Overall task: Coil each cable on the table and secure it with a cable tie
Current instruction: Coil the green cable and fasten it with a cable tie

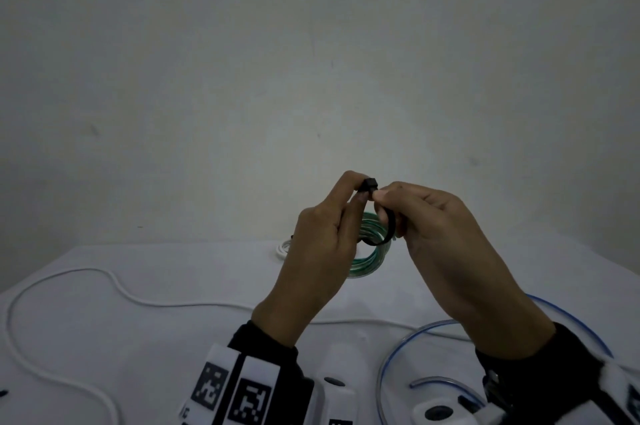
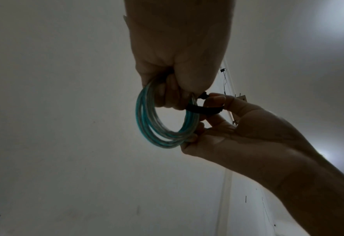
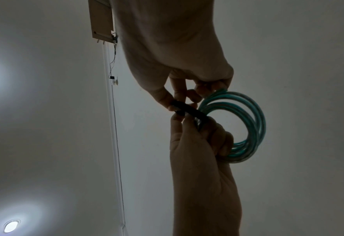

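A coil of green-and-clear cable (image 1: 369, 263) hangs above the white table (image 1: 138, 338), held up between both hands. A black cable tie (image 1: 385, 234) loops around the coil's top. My left hand (image 1: 355, 190) has fingers curled through the coil (image 2: 146, 123) and pinches the tie's square head (image 1: 369, 183) between thumb and forefinger. My right hand (image 1: 381, 197) pinches the tie's strap (image 3: 189, 110) close to that head. In the right wrist view the coil (image 3: 253, 124) hangs to the right of both hands. Whether the strap's tip is inside the head is hidden by the fingers.
A loose white cable (image 1: 69, 277) snakes across the table's left and middle. A blue-tinted clear cable (image 1: 415, 331) loops under my right wrist. A small white coil (image 1: 282, 248) lies at the table's far edge. A plain wall stands behind.
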